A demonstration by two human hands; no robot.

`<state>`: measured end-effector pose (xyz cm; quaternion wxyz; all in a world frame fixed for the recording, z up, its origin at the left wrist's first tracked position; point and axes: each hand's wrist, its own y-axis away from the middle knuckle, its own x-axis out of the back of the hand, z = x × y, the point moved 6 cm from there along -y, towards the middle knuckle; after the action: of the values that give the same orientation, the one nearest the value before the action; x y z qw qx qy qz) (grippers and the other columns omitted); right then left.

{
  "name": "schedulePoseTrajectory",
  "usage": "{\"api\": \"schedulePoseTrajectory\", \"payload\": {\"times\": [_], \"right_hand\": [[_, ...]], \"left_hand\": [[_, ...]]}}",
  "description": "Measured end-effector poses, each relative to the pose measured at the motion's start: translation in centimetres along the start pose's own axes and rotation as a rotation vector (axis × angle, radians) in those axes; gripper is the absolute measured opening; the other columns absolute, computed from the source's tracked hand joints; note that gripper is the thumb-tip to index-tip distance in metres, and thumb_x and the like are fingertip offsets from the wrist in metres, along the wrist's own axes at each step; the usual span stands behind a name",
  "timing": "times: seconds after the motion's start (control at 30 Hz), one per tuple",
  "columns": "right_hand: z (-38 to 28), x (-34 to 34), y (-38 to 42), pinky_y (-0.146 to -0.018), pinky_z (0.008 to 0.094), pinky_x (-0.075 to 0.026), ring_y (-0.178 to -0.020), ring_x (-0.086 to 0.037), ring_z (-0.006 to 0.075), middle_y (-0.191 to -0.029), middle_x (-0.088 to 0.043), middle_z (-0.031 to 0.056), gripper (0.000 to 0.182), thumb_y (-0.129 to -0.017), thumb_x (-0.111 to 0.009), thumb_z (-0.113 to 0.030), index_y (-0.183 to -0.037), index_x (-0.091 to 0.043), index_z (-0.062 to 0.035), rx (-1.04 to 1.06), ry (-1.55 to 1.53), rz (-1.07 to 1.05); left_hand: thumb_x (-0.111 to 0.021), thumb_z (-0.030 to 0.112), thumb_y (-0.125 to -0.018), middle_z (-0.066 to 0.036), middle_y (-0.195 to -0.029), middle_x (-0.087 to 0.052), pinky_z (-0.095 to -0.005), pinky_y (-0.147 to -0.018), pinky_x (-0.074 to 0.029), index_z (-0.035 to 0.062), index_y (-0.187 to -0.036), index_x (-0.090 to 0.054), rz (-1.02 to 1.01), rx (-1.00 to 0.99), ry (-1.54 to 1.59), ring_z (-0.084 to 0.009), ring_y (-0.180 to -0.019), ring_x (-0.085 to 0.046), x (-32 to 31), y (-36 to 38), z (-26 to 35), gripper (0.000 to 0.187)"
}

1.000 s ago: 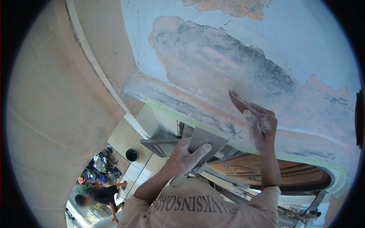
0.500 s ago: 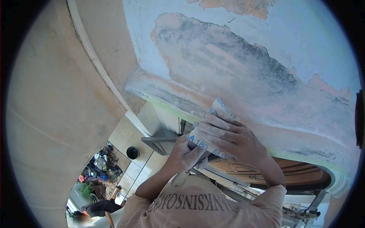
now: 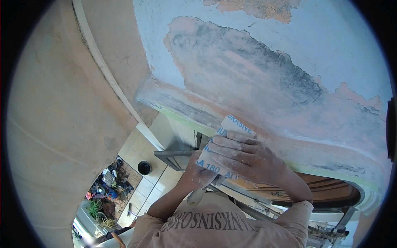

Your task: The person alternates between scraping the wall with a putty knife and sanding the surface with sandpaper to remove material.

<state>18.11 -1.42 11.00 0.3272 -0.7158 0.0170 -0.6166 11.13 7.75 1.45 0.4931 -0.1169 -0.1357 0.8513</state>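
A white sheet of sandpaper [image 3: 211,160] with blue print, "180" among it, is in both hands at the edge of a plastered ledge [image 3: 198,109]. My right hand [image 3: 244,157] lies over the sheet, dusty fingers pressed together across its face. Closed at the sheet's lower left edge is my left hand [image 3: 197,173], its fingertips hidden beneath the paper. A pale handle [image 3: 196,197] pokes out just below that hand, against the shirt. Above the ledge, the wall [image 3: 248,70] carries a grey, sanded patch bordered by flaking light-blue paint.
A curved beige wall [image 3: 62,124] fills the left side. Far below are a tiled floor [image 3: 142,194], a black bucket [image 3: 144,167], heaped belongings [image 3: 109,186], plants [image 3: 94,206] and part of another person [image 3: 118,239]. A brown panelled surface [image 3: 306,190] lies under the ledge.
Both hands have shifted slightly down and left with the sandpaper, which now shows more of its face. The person below has moved lower, mostly out of view.
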Motion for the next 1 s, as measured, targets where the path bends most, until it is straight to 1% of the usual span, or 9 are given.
{"api": "schedulePoseTrajectory", "payload": {"times": [0.23,0.3,0.4,0.5,0.7,0.77,0.9,0.93,1.0], "right_hand": [[1.1,0.0,-0.2,-0.098,0.0399,-0.044,-0.118,-0.049,0.0258,-0.122,-0.053,0.0129,0.027,-0.08,-0.057,-0.012,-0.105,-0.057,-0.0013,-0.056,-0.016,0.015],[0.2,-0.5,0.1,-0.098,0.0399,-0.044,-0.118,-0.049,0.0261,-0.122,-0.053,0.0128,0.028,-0.079,-0.057,-0.013,-0.105,-0.056,-0.0011,0.015,-0.008,-0.002],[0.4,-0.4,0.3,-0.099,0.0399,-0.043,-0.119,-0.048,0.0261,-0.123,-0.053,0.0128,0.03,-0.078,-0.057,-0.013,-0.106,-0.056,-0.0011,-0.055,-0.033,0.04],[0.8,0.0,0.0,-0.099,0.0396,-0.043,-0.12,-0.048,0.0269,-0.123,-0.052,0.0129,0.032,-0.078,-0.058,-0.013,-0.108,-0.055,-0.0008,-0.034,0.021,0.023],[0.8,0.6,0.0,-0.098,0.0407,-0.043,-0.119,-0.048,0.0286,-0.123,-0.052,0.0131,0.035,-0.077,-0.059,-0.013,-0.11,-0.053,-0.0002,-0.049,-0.045,0.082],[0.7,0.6,0.1,-0.098,0.0413,-0.044,-0.118,-0.049,0.0288,-0.122,-0.053,0.0131,0.036,-0.077,-0.059,-0.013,-0.11,-0.054,-0.0002,-0.067,-0.051,0.105],[0.8,0.3,0.1,-0.098,0.0416,-0.044,-0.117,-0.05,0.0281,-0.121,-0.054,0.013,0.036,-0.076,-0.06,-0.013,-0.109,-0.053,-0.0008,-0.015,-0.012,0.028],[1.6,0.8,0.5,-0.098,0.0411,-0.045,-0.117,-0.051,0.027,-0.122,-0.054,0.013,0.033,-0.076,-0.06,-0.014,-0.106,-0.055,-0.0017,-0.083,-0.005,0.105],[0.3,0.1,0.7,-0.097,0.0409,-0.045,-0.116,-0.051,0.0265,-0.122,-0.054,0.0131,0.031,-0.076,-0.06,-0.014,-0.105,-0.056,-0.002,0.015,-0.018,0.064]], "left_hand": [[-0.059,0.013,-0.084,-0.005,-0.071,-0.059,-0.0261,-0.054,-0.047,-0.0025,-0.092,-0.053,-0.126,0.414,0.332,-0.012,-0.062,-0.059,-0.7,-0.5,-0.6,0.019],[-0.057,0.011,-0.085,-0.006,-0.068,-0.058,-0.0243,-0.047,-0.043,-0.0034,-0.089,-0.053,0.02,-0.133,0.093,-0.0108,-0.054,-0.056,-0.3,-1.3,0.6,0.015],[-0.059,0.009,-0.083,-0.007,-0.073,-0.061,-0.0242,-0.052,-0.045,-0.0028,-0.09,-0.056,-0.104,0.421,0.3,-0.0117,-0.06,-0.058,-0.4,-0.6,-1.3,0.015],[-0.061,0.01,-0.081,-0.006,-0.076,-0.061,-0.0247,-0.057,-0.047,-0.0022,-0.092,-0.057,0.012,-0.089,-0.164,-0.0114,-0.065,-0.059,-0.1,-0.8,0.7,0.017],[-0.059,0.01,-0.085,-0.006,-0.071,-0.061,-0.0236,-0.049,-0.045,-0.0029,-0.09,-0.057,0.001,-0.037,-0.029,-0.0088,-0.056,-0.056,-0.1,-1.0,0.7,0.014],[-0.057,0.012,-0.087,-0.006,-0.069,-0.06,-0.0227,-0.045,-0.042,-0.0034,-0.09,-0.056,-0.079,0.336,0.282,-0.0079,-0.052,-0.055,-0.6,-0.9,0.2,0.015],[-0.059,0.015,-0.088,-0.007,-0.072,-0.061,-0.0237,-0.049,-0.045,-0.0041,-0.096,-0.055,-0.037,-0.145,0.109,-0.0099,-0.056,-0.057,-0.3,-1.3,1.1,0.021],[-0.061,0.012,-0.083,-0.007,-0.076,-0.062,-0.0256,-0.058,-0.048,-0.0035,-0.098,-0.056,-0.005,0.333,0.205,-0.0113,-0.064,-0.059,-0.2,-0.8,0.3,0.023],[-0.062,0.011,-0.081,-0.006,-0.077,-0.063,-0.0264,-0.063,-0.049,-0.003,-0.099,-0.056,-0.024,0.029,-0.017,-0.0117,-0.069,-0.059,0.1,-1.3,0.8,0.023]]}}
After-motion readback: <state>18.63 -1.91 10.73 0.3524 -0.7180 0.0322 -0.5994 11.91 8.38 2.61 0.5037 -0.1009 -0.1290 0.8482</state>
